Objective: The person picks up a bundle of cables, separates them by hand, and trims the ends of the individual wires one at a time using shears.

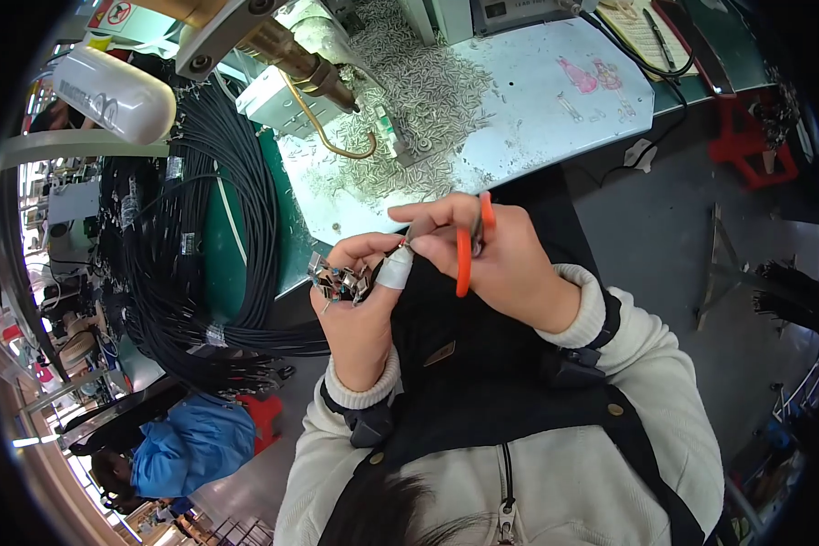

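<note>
— In the head view, what does each hand hold?
— My left hand closes around a cluster of small silver metal connectors; my right hand clamps a small orange-handled metal tool.
— Where's the piece between them?
— A tiny reddish tip sits at my white-wrapped left thumb, on the near side of the pale tabletop. My left hand is nearer it. The tool points left toward it; the tip's long axis, I can't tell.

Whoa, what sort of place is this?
Probably a factory workshop that works with cables: there are coils of black cable, a bench machine, and a heap of tiny silvery pieces on the pale worktop.
</note>
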`<control>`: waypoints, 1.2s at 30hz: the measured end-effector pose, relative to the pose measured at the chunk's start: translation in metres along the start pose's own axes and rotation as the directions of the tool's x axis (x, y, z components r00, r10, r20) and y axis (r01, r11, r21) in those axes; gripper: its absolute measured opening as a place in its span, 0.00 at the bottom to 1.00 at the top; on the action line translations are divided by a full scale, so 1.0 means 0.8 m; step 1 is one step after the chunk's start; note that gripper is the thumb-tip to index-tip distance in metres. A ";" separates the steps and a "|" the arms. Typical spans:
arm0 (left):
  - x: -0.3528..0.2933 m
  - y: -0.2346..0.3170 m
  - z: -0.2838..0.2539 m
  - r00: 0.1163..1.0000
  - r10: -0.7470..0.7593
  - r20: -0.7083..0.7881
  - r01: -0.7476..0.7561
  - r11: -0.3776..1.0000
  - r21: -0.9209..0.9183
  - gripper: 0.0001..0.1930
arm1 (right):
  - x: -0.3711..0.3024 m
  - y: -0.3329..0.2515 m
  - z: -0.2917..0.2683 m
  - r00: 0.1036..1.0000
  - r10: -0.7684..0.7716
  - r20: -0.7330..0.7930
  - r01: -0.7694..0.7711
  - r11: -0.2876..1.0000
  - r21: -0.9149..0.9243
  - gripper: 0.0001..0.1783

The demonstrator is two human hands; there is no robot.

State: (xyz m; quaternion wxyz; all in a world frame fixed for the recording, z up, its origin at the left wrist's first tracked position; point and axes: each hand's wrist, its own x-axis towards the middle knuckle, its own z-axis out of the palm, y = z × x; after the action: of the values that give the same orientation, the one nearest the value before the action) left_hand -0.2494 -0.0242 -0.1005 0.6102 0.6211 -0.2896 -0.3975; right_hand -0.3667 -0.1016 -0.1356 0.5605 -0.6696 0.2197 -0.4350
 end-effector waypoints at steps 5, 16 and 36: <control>0.005 0.000 -0.004 0.998 -0.054 0.009 0.055 0.996 -0.072 0.07 | 0.003 -0.002 0.009 0.956 0.265 -0.121 -0.205 0.906 0.370 0.07; 0.006 0.001 -0.004 0.997 -0.077 0.010 0.078 0.983 -0.167 0.07 | -0.003 -0.018 -0.005 0.926 0.333 0.178 -0.195 0.826 -0.529 0.18; 0.113 0.013 0.005 0.946 -0.277 0.170 0.313 0.918 -0.244 0.06 | 0.091 0.001 -0.018 0.879 0.471 -0.074 -0.465 0.881 0.086 0.13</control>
State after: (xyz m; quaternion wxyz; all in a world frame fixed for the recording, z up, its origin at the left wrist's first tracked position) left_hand -0.2044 -0.1037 -0.1029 0.6008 0.5419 -0.1759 -0.5608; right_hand -0.3403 -0.1672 -0.1121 0.6597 -0.5573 0.3861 -0.3242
